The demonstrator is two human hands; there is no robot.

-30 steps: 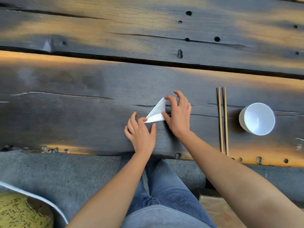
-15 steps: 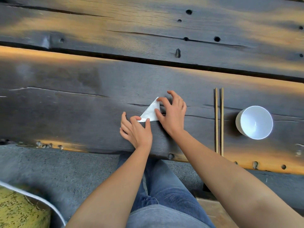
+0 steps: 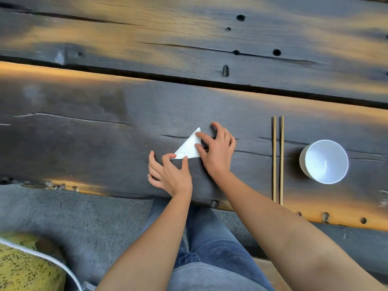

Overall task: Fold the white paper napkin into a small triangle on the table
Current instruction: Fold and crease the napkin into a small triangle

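One white paper napkin (image 3: pixel 189 148), two hands, two chopsticks (image 3: pixel 278 159) and one bowl (image 3: pixel 324 161) are showing on the dark wooden tabletop (image 3: pixel 84 133). The napkin is lying near the centre of the frame, already folded into a small flat triangle with one point reaching up and to the right and its long edge slanting down to the left; the paper is looking thin, crisp and layered at the tip. The left hand (image 3: pixel 169 175) is pinching the lower left corner between thumb and forefinger, while the right hand (image 3: pixel 218 150) is pressing spread fingers down on the triangle's right side, so both hands are resting on the paper, close together but not touching. The thin, straight wooden chopsticks are lying parallel right of the hands, and the round, smooth white bowl is sitting further right. The tabletop planks are looking rough, cracked and pitted with holes. Blue denim (image 3: pixel 210 248) is covering the lap at the bottom of the frame.
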